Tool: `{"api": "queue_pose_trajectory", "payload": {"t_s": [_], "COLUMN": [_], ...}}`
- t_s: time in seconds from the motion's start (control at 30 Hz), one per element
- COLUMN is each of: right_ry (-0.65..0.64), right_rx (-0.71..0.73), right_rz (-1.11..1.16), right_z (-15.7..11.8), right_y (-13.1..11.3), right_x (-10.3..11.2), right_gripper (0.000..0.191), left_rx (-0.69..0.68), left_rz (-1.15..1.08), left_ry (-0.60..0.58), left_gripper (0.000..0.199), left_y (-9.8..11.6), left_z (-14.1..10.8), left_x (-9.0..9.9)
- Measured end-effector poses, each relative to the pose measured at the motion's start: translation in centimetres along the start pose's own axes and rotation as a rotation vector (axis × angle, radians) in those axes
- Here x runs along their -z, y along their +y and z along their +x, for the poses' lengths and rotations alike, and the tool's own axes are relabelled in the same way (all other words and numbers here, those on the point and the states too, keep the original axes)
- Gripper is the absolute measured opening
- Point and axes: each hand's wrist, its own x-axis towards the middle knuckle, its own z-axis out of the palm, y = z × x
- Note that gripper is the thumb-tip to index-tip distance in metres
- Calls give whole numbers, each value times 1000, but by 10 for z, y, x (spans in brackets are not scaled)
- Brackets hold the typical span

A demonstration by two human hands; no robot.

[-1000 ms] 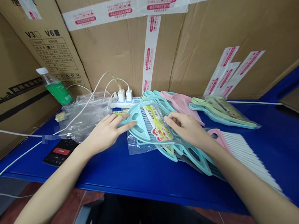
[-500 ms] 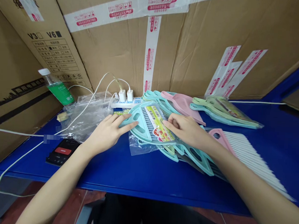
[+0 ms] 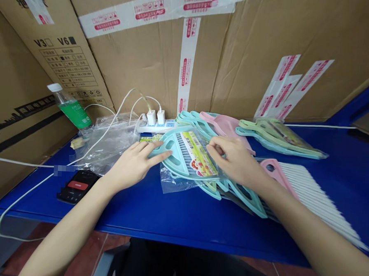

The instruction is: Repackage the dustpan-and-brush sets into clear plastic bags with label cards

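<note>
A cobalt-blue tabletop (image 3: pixel 180 220) ran beneath everything. Toward its middle lay a mint-green dustpan (image 3: pixel 172 162) with a grey-striped brush, under a yellow label (image 3: pixel 199 154) patterned in red and green. Near the back edge sat a pale pink dustpan (image 3: pixel 225 127). Toward the right edge, a pink broom head (image 3: pixel 271 167) carried white bristles (image 3: pixel 317 198). Behind the tabletop rose a tan cardboard box (image 3: pixel 138 69), crossed by white packing tape (image 3: pixel 186 64) printed with repeating red marks. By the left edge, a bottle (image 3: pixel 70 113) showed a green label.
</note>
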Motion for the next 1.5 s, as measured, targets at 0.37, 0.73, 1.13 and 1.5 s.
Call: {"api": "queue_pose_trajectory", "payload": {"t_s": [0.37,0.73,1.13,1.5], "right_ry": [-190,-172,-96,-308], "right_rx": [-186,-156,-52,105], "right_rz": [526,251,-83,-133], "right_z": [7,3,21,102], "right_y": [10,20,23,-18], "right_x": [11,-2,3,-49], "right_gripper": [31,56,58,39], "left_rx": [-9,-14,166,308], "left_rz": [32,51,-107,-37], "left_ry": [40,4,-72,-11], "left_gripper": [48,52,56,57], "left_y": [1,6,-3,23], "left_z": [1,1,-41,-113], "left_x": [0,3,26,51]}}
